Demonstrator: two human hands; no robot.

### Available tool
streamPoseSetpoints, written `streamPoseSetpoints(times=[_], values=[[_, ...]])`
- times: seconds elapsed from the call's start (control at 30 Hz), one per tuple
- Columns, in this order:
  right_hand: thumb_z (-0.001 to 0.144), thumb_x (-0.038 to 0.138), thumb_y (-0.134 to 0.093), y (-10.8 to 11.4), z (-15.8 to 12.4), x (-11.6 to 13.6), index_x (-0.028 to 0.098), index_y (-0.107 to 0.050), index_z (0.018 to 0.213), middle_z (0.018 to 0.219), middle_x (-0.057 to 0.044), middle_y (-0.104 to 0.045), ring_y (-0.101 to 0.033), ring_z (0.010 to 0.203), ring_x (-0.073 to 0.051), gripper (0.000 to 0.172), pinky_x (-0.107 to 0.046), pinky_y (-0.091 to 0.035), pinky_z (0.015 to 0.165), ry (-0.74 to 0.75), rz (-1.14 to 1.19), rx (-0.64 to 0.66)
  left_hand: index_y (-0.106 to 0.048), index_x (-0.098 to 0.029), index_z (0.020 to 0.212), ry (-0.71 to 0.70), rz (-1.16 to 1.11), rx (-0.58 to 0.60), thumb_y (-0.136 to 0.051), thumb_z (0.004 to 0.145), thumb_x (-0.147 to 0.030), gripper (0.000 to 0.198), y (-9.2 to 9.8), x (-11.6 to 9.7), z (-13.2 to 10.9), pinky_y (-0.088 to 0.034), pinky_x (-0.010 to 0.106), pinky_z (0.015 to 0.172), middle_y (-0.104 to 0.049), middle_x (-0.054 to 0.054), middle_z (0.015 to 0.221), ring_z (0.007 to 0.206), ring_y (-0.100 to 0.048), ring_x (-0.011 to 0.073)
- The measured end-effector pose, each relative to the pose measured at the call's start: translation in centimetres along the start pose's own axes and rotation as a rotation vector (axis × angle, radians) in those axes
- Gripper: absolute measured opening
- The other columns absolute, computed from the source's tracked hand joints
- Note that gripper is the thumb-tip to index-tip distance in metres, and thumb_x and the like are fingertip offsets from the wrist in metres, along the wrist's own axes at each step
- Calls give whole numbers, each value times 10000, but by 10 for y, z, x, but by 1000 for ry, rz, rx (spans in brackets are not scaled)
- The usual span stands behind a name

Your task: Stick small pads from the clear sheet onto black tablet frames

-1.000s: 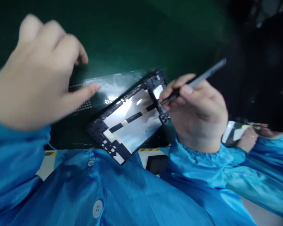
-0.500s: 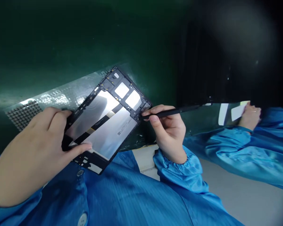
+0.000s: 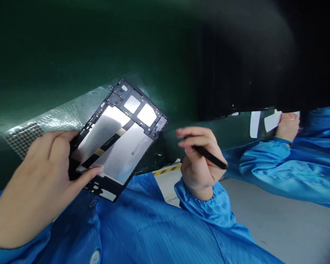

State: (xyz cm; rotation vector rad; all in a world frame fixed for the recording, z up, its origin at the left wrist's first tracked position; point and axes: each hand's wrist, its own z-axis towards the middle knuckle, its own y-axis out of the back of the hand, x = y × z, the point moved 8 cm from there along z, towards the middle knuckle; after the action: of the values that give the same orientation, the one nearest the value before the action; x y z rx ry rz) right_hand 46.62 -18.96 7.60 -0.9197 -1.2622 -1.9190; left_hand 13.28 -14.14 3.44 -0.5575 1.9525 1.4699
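In the head view, the left hand (image 3: 46,172) has its fingers closed around the lower left edge of an opened tablet-like device (image 3: 118,141), thumb pressed over its inner face. The device slants from lower left to upper right, in front of the wearer at the near edge of the dark green worktop (image 3: 71,47), its lowest corner overlapping the blue garment (image 3: 143,227).

Writing is sparse and tiny. On the silver panel (image 3: 126,146), a small square code sits beside several lines of grey print running along the panel's slope; the characters are too small to read. A black strip (image 3: 109,143) with gold-coloured sections crosses the panel and bears fine pale print, likewise illegible.

The right hand (image 3: 200,157) is apart from the device, just beyond its right corner, fingers bent around a slim black tool (image 3: 211,158); the tool's thicker end points down and to the right. Behind the device lies a clear plastic sheet (image 3: 68,112) with rows of small dark pieces (image 3: 26,138) at its left end. Yellow-and-black striped tape (image 3: 167,169) marks the worktop's near edge. Far right, a co-worker's hand (image 3: 288,126) touches a pale card (image 3: 272,122), with another white piece (image 3: 254,124) beside it.
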Motion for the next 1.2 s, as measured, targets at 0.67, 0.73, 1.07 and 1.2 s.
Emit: streamPoseSetpoints(times=[0.67,0.73,1.07,1.2], values=[[1088,459,-721,-155,239,-16,179,-678,1413,1355,-109,-737,-762,1128,-234,430,-442,-688,957,-532,432,-136,-620,-197,1506,-353,-247,-457,-738,1013,-514,598,85,-61,119,-516,620,1328,-540,149,1668,1553,-539,326],[1076,441,-745,-165,281,5,186,-685,1425,1423,-118,-722,-750,1217,-261,436,-487,-677,1030,-425,362,-85,-651,-191,1461,-336,-289,-470,-745,1008,-522,569,92,-29,104,-536,605,1310,-579,144,1626,1521,-568,314],[1080,445,-736,-374,336,124,168,-677,1446,1473,-132,-698,-739,1259,-261,463,-504,-656,1086,-134,54,291,-682,-163,1350,39,-723,-642,-701,1039,-536,486,112,101,89,-672,428,1053,-718,109,1320,1173,-712,205],[1096,448,-711,-425,339,151,169,-675,1450,1469,-124,-699,-741,1246,-250,453,-486,-659,1079,-64,169,394,-679,-156,1354,179,-922,-593,-707,1036,-536,496,104,119,98,-677,426,1040,-721,109,1311,1164,-717,206]])
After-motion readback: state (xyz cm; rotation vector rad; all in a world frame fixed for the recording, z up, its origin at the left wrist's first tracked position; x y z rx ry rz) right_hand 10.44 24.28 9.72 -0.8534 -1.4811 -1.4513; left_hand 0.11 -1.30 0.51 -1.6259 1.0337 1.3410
